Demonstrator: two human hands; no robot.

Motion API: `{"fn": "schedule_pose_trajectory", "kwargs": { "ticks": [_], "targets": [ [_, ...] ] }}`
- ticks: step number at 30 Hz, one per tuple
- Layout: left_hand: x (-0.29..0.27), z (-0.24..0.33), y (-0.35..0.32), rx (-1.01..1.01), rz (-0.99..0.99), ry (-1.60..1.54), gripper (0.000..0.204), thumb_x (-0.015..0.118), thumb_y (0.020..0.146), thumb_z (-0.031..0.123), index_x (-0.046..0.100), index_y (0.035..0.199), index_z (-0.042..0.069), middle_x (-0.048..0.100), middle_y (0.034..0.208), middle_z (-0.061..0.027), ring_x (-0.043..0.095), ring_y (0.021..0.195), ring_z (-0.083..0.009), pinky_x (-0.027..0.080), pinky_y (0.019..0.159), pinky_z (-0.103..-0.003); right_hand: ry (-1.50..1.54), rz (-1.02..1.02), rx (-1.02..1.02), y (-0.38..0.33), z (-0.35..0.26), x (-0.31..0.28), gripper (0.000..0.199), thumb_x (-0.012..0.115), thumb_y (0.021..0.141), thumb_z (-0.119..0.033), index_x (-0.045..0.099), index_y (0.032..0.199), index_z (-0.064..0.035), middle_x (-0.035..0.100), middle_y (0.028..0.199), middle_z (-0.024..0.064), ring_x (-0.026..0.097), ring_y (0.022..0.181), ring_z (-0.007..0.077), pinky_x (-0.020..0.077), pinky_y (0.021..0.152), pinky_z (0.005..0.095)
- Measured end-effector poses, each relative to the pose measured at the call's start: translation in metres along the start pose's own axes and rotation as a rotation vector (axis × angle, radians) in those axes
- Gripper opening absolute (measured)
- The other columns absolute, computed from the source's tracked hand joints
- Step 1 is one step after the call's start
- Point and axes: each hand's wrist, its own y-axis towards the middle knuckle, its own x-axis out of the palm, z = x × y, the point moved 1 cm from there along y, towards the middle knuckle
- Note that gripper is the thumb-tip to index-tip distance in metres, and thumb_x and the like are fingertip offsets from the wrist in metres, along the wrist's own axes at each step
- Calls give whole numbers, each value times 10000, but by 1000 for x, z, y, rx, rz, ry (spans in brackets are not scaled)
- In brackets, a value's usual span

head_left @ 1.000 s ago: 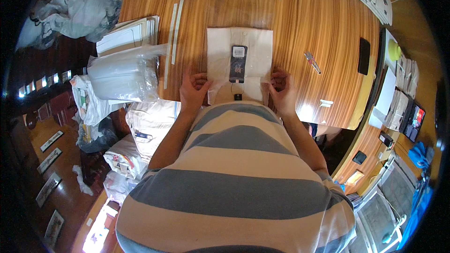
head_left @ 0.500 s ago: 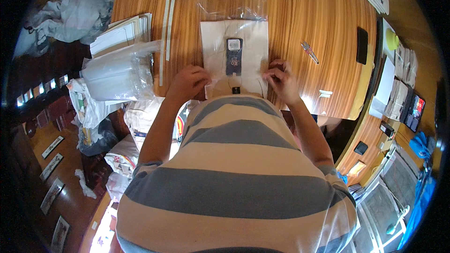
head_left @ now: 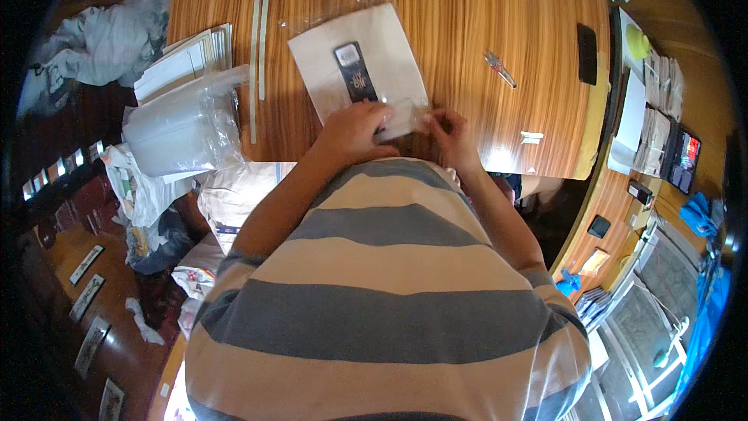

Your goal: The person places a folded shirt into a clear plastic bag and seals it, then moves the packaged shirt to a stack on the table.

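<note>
A flat, folded cream cloth item [head_left: 389, 43] with a black tag [head_left: 355, 78] on its front lies on the wooden table [head_left: 460, 0]. A clear plastic bag [head_left: 405, 113] encloses it, and its thin film juts past the far edge. The pack is tilted, its far end turned to the left. My left hand [head_left: 354, 131] is closed over the near left part of the pack, just below the tag, with its fingertips on the plastic. At the near right corner, my right hand [head_left: 452, 136] pinches the edge of the bag between thumb and fingers.
To the right lie small thread snippers [head_left: 499, 68] and a black phone [head_left: 587, 54]. A stack of clear plastic bags [head_left: 179, 125] and some white papers [head_left: 183, 62] sit along the left edge. Light tape strips [head_left: 255, 70] run along the table. A white folded scrap [head_left: 531, 138] lies near right.
The pack has turned, its far end swinging left, and its near end has come toward the right. My left hand has moved right onto the pack. The bag film beyond the far edge looks shorter.
</note>
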Motion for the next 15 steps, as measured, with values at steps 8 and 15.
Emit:
{"fn": "schedule_pose_trajectory", "kwargs": {
  "ticks": [8,15],
  "targets": [
    [2,3,45,3,54,-63,259,706,953,210,732,1180,88,730,882,-167,730,785,-354,584,691,-459,272,-34,273,21,-24,22,313,708,1027,-295,687,1084,12,727,796,118,657,587,146,503,493,296],
    [25,70,17,411,-4,121,513,752,903,365,679,1309,60,714,983,-132,723,883,-322,584,848,-487,-148,70,-85,60,-5,71,476,648,1041,-430,709,1005,41,710,716,106,654,553,211,503,507,375]
  ]
}}
